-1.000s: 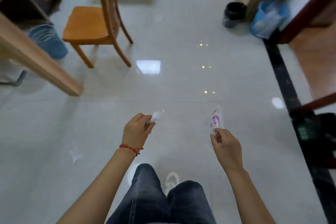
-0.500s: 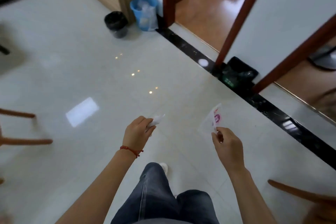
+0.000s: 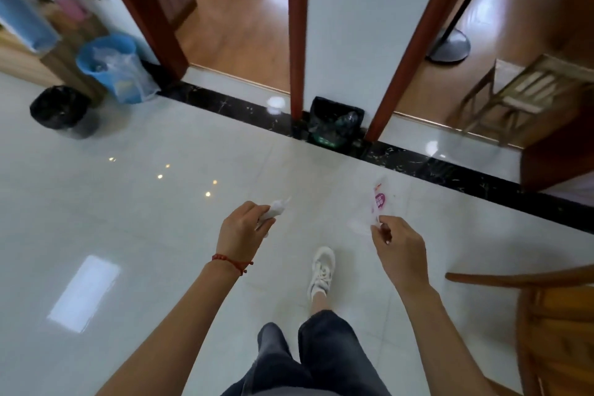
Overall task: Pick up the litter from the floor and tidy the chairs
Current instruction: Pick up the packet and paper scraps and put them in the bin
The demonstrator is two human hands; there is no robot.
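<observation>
The left hand (image 3: 241,228), a red string at its wrist, is closed around a crumpled white tissue (image 3: 274,208); the right hand (image 3: 398,251) pinches the lower edge of a clear wrapper (image 3: 374,209) with a pink label. A wooden chair (image 3: 546,315) stands to the right of that hand. Beyond both hands, a black-lined bin (image 3: 336,125) sits against the white wall between two doorways. Well left of this bin stand a blue bin (image 3: 111,69) and a black bin (image 3: 61,111).
</observation>
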